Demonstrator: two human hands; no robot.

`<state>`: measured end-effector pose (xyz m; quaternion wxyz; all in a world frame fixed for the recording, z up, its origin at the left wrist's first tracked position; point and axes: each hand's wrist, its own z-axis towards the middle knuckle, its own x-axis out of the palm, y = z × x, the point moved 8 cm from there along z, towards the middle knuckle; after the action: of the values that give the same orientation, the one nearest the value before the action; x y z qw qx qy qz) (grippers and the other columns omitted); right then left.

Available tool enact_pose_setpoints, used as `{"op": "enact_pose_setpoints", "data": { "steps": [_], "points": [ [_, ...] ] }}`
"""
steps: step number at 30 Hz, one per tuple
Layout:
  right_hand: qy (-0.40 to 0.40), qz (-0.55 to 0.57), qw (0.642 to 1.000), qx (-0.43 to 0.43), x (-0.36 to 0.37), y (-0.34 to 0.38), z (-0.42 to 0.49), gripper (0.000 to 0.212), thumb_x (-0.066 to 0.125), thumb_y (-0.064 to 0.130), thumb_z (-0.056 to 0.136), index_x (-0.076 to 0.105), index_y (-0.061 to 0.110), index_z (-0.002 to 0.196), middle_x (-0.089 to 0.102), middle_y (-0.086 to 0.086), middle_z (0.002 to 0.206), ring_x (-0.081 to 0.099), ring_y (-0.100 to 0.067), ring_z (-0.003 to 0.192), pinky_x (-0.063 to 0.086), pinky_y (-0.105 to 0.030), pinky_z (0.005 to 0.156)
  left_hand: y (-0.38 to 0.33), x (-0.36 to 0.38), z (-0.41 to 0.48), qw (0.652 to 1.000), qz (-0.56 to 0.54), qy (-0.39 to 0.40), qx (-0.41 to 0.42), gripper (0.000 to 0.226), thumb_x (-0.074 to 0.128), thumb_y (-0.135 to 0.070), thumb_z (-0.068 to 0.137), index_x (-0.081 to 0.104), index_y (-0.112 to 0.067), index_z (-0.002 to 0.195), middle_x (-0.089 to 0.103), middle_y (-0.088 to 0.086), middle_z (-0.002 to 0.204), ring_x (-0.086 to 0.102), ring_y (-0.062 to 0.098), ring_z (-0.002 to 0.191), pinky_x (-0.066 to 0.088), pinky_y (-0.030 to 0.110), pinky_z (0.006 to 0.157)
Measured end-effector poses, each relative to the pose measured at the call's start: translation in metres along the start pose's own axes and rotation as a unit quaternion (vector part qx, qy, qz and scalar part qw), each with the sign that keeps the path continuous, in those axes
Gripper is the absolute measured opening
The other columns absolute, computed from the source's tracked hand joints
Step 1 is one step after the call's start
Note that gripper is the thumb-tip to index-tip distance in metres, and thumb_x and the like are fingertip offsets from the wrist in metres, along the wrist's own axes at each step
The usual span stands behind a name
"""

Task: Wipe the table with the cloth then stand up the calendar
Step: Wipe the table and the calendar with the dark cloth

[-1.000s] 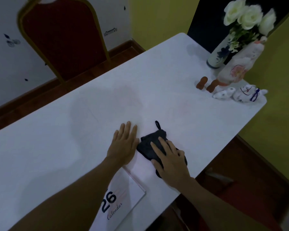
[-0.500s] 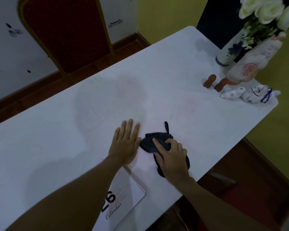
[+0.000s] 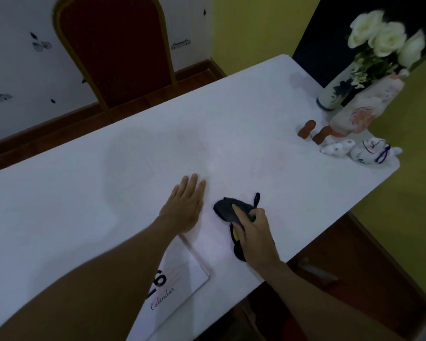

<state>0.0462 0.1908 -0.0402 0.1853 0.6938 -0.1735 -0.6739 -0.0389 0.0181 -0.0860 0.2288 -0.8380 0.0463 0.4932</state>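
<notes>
A dark cloth with a small loop lies bunched on the white table near its front edge. My right hand is closed around the cloth, fingers curled into its folds, with part of the cloth hidden under the palm. My left hand rests flat on the table just left of the cloth, fingers together, holding nothing. The white calendar lies flat at the front edge, partly covered by my left forearm.
At the table's right end stand a vase with white flowers, a pale pink figure, two small brown pieces and white ceramic figurines. A red chair stands behind the table.
My right hand went from lying flat on the cloth to gripping it, and the cloth is now bunched up. My left hand has stayed flat on the table.
</notes>
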Motion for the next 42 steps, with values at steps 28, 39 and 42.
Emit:
{"op": "enact_pose_setpoints", "data": {
  "steps": [28, 39, 42],
  "points": [
    [-0.011, 0.034, 0.998, -0.051, 0.075, 0.145, -0.062, 0.049, 0.060, 0.022, 0.099, 0.050, 0.013, 0.146, 0.043, -0.013, 0.110, 0.046, -0.025, 0.098, 0.050, -0.033, 0.081, 0.124, 0.076, -0.282, 0.972, -0.104, -0.059, -0.205, 0.156, 0.036, -0.108, 0.048, -0.033, -0.010, 0.149, -0.035, 0.008, 0.160, -0.032, 0.024, 0.148, -0.009, 0.040, 0.124],
    [-0.059, -0.113, 0.991, -0.032, 0.070, 0.121, -0.040, 0.043, 0.062, 0.035, 0.096, 0.063, 0.018, 0.135, 0.052, -0.022, 0.117, 0.050, -0.038, 0.101, 0.045, -0.046, 0.081, 0.129, 0.059, -0.239, 0.984, -0.045, -0.013, -0.174, 0.165, 0.031, -0.111, 0.038, -0.036, -0.007, 0.147, -0.043, 0.009, 0.155, -0.039, 0.026, 0.144, -0.017, 0.043, 0.122],
    [-0.049, -0.114, 0.992, 0.013, 0.082, 0.128, -0.020, 0.043, 0.056, 0.039, 0.098, 0.061, 0.022, 0.137, 0.052, -0.018, 0.111, 0.048, -0.035, 0.099, 0.040, -0.044, 0.082, 0.132, 0.060, -0.229, 0.981, -0.060, 0.014, -0.183, 0.165, 0.033, -0.111, 0.033, -0.047, -0.013, 0.138, -0.051, 0.006, 0.150, -0.046, 0.024, 0.139, -0.023, 0.043, 0.118]
  ]
}}
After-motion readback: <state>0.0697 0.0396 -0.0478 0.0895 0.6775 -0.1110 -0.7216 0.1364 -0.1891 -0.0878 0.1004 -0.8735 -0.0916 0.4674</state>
